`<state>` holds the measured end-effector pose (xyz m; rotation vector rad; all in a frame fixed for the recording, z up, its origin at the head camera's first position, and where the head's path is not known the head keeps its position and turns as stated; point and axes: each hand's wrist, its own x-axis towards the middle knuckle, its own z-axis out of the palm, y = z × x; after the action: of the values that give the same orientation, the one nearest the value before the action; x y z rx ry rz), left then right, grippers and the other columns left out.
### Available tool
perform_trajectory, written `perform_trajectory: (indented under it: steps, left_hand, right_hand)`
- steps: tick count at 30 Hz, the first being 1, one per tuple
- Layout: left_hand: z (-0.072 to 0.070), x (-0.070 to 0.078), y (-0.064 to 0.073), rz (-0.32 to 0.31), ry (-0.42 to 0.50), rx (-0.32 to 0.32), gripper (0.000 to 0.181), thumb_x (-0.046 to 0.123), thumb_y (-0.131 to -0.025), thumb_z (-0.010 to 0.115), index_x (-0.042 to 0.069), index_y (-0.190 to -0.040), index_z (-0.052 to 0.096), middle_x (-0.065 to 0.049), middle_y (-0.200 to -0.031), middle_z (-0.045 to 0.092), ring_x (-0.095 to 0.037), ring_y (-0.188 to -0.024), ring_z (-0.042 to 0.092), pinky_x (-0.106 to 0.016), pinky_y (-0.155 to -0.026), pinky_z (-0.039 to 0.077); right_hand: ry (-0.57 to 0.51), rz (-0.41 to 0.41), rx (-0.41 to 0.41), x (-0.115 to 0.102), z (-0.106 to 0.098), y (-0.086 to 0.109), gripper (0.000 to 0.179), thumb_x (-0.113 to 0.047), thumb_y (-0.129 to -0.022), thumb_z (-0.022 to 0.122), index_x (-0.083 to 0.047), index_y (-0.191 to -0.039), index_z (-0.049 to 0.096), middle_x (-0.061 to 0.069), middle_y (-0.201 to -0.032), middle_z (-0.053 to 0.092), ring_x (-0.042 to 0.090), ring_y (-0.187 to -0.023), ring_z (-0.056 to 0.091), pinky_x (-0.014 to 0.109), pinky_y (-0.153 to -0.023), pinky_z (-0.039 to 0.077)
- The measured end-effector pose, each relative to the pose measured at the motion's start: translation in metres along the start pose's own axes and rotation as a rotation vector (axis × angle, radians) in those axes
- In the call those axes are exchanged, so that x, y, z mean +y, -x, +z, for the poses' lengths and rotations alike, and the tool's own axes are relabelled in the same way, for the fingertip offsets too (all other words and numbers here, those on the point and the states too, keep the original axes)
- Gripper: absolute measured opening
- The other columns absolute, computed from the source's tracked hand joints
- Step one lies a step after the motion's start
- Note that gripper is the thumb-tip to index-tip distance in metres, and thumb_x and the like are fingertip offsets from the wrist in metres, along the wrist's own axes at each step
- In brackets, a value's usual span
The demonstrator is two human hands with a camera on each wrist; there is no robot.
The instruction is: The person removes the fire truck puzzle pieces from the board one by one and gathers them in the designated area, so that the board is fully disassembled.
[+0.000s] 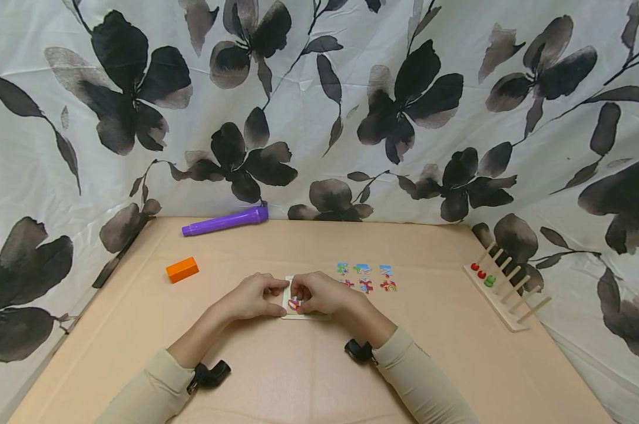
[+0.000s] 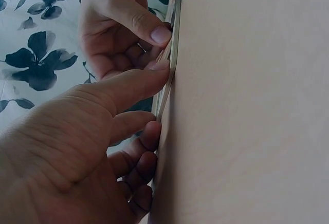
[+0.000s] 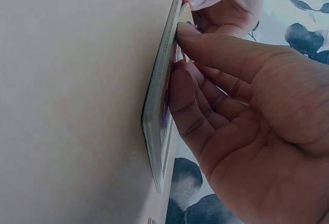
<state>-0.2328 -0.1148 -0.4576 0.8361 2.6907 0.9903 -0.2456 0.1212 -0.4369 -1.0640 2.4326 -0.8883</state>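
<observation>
A small, pale-edged puzzle board [image 1: 307, 317] lies on the table between both hands, part of its colourful picture showing under the fingers. My left hand [image 1: 247, 299] holds the board by its left side, thumb at the near corner and fingers curled farther up. Over the board's middle, my right hand [image 1: 327, 292] pinches a small puzzle piece [image 3: 180, 54] between thumb and fingertips, close against the board's face. The fingers cover most of that piece. In the right wrist view, the board's thick edge [image 3: 158, 88] runs beside the fingertips.
Several loose puzzle pieces [image 1: 366, 286] lie in two rows right of the board. An orange block [image 1: 182, 270] and a purple marker-shaped tube [image 1: 226, 222] are at the back left. At the right stands a wooden peg rack [image 1: 496, 302] with red and green beads [image 1: 490, 281].
</observation>
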Motion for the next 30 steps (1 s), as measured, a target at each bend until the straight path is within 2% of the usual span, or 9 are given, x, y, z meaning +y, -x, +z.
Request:
perform_trajectory:
  steps: [7,11,15,22,30]
  left_hand:
    - [0.0003,0.0006,-0.0006,-0.008,0.007,-0.006,0.066,0.031,-0.076,0.092,0.009,-0.135,0.070,0.005,-0.095,0.067,-0.015,-0.092,0.054,-0.032,-0.084,0.042]
    - [0.0000,0.0015,-0.0004,-0.016,0.005,-0.009,0.067,0.031,-0.077,0.092,0.009,-0.136,0.070,0.005,-0.096,0.067,-0.015,-0.092,0.054,-0.032,-0.085,0.041]
    - [-0.0008,0.0025,0.0004,-0.011,-0.002,-0.009,0.067,0.031,-0.077,0.091,0.008,-0.136,0.070,0.005,-0.096,0.067,-0.016,-0.092,0.055,-0.032,-0.084,0.042]
    - [0.0007,0.0026,0.0007,-0.008,-0.001,-0.003,0.066,0.031,-0.077,0.091,0.008,-0.135,0.070,0.005,-0.095,0.067,-0.016,-0.091,0.055,-0.032,-0.085,0.042]
    - [0.0022,0.0024,0.0015,0.019,0.000,0.018,0.065,0.030,-0.076,0.092,0.007,-0.134,0.071,0.003,-0.095,0.069,-0.015,-0.091,0.056,-0.032,-0.084,0.043]
  right_hand:
    - [-0.031,-0.015,0.007,0.0013,-0.0005,0.0002,0.030,0.000,-0.083,0.085,-0.007,-0.100,0.062,0.005,-0.087,0.065,0.021,-0.084,0.063,0.021,-0.074,0.047]
    - [-0.047,-0.028,0.004,0.0023,-0.0010,0.0008,0.029,0.000,-0.083,0.084,-0.006,-0.102,0.062,0.008,-0.088,0.066,0.021,-0.084,0.062,0.021,-0.073,0.048]
    - [-0.063,-0.031,0.001,0.0029,-0.0015,0.0016,0.026,0.001,-0.086,0.081,-0.006,-0.102,0.062,0.007,-0.088,0.066,0.016,-0.083,0.061,0.021,-0.074,0.048]
    - [-0.115,-0.021,-0.020,0.0024,-0.0024,0.0023,0.013,0.002,-0.095,0.070,-0.005,-0.104,0.063,-0.002,-0.084,0.066,0.005,-0.076,0.059,0.019,-0.067,0.048]
    - [-0.183,-0.024,-0.011,0.0021,-0.0038,0.0050,0.007,0.000,-0.100,0.063,-0.004,-0.105,0.060,0.007,-0.086,0.068,0.014,-0.068,0.061,0.022,-0.060,0.049]
